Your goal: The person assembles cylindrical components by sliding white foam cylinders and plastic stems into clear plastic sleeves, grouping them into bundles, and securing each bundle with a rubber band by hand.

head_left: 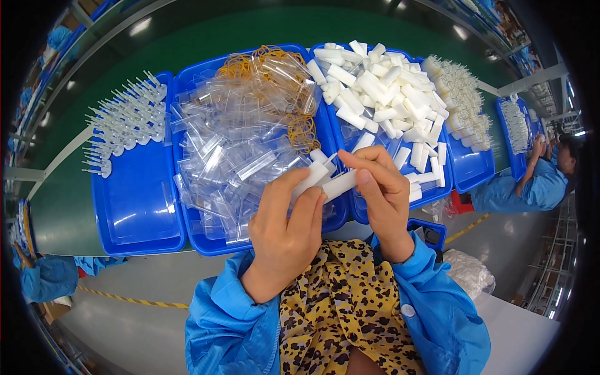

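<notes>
Both of my hands meet above the front of the middle blue trays. Between the fingers of my left hand (284,225) is a white plastic piece (309,180) with a narrow end pointing up to the right. My right hand (389,203) pinches the right end of a white block (339,185). The block's left end touches my left fingertips, beside the white piece. Fingers hide part of both things. Behind my hands lie clear plastic sleeves (215,162) in a heap, and similar white blocks (381,87) fill the tray to the right.
Tan rubber bands (250,62) lie over the sleeves. At the left, a blue tray (137,215) holds thin-stemmed white parts (128,119) standing in rows. More stemmed parts (459,103) crowd the right tray. A person in blue (525,184) works farther right along the green table (59,209).
</notes>
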The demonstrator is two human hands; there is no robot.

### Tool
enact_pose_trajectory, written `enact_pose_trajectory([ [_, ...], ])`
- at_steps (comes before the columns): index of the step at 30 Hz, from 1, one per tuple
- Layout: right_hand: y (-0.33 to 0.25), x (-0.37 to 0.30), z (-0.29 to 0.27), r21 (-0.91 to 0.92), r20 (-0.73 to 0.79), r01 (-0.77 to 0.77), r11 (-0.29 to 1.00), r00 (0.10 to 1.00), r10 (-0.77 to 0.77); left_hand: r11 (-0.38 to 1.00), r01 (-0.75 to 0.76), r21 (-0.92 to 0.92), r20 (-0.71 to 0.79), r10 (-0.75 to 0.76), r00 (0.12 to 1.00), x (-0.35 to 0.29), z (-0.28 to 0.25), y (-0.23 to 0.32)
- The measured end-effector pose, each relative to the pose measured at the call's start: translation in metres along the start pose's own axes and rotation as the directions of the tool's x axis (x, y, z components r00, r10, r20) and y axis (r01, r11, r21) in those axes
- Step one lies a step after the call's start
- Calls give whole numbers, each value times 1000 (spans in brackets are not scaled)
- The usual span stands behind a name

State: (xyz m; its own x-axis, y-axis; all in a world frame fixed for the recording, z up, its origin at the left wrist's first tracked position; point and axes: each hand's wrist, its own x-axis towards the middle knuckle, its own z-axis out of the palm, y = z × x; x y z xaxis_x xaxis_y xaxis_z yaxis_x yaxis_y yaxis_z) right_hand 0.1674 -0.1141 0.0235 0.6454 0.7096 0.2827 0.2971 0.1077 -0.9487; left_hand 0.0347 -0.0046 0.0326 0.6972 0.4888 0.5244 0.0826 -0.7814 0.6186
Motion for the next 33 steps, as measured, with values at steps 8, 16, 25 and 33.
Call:
enact_pose_trajectory([
  [8,-1,0,2,-150,-159,150,977,972,-174,971,24,-239,146,11,989,3,-6,-1],
  [16,-7,3,-4,-208,207,237,949,959,-194,946,111,-306,121,-77,990,-4,3,-1],
  [25,-15,7,-10,-102,373,221,970,912,-168,858,213,-467,154,-158,975,0,-3,0],
  [33,-23,7,-15,-210,348,297,932,913,-213,657,343,-671,342,-137,930,6,-11,-8],
])
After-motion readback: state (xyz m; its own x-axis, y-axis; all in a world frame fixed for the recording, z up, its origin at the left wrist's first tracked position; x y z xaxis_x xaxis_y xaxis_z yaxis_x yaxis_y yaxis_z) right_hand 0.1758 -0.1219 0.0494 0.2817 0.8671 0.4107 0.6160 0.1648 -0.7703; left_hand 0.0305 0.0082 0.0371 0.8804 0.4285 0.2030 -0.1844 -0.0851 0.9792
